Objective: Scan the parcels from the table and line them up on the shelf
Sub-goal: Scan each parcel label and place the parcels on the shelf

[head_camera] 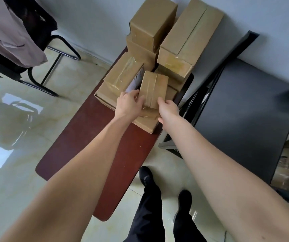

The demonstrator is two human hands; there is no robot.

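A dark red worktop carries a pile of cardboard boxes at its far end, beside a black shelf. On the pile's near edge stands a small taped box. The left hand and right hand each grip one side of it, fingers curled on it.
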